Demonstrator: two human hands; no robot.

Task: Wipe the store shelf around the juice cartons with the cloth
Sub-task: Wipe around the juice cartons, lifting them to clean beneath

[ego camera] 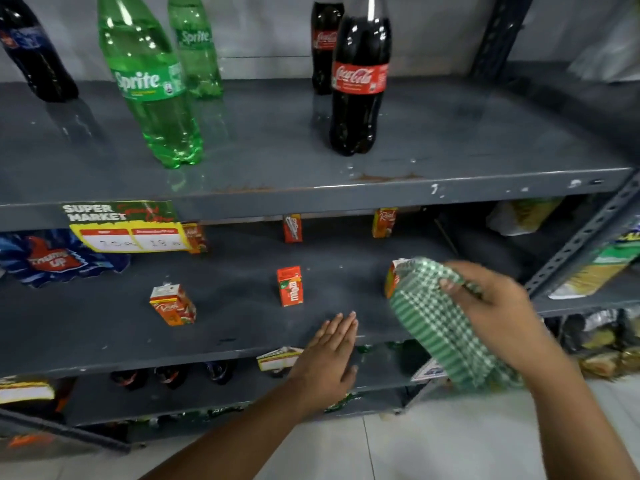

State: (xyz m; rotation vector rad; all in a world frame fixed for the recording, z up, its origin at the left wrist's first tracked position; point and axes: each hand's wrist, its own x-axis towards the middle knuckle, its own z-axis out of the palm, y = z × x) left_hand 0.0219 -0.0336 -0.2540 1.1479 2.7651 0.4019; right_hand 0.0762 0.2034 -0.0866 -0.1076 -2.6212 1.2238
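Small red and orange juice cartons stand on the grey middle shelf (242, 306): one front left (172, 304), one front centre (290, 286), one front right (392, 278) partly hidden behind the cloth, and three more along the back (292, 228). My right hand (495, 306) grips a green and white checked cloth (440, 323), which hangs over the shelf's front right part. My left hand (330, 355) lies flat, fingers together, with its fingertips on the shelf's front edge below the centre carton.
The upper shelf (277, 181) carries green Sprite bottles (152, 81), cola bottles (360, 88) and a dark bottle at far left. A supermarket price tag (124, 226) hangs from its edge. A blue Thums Up pack (59, 258) lies at left. Packets fill the neighbouring rack at right (595, 268).
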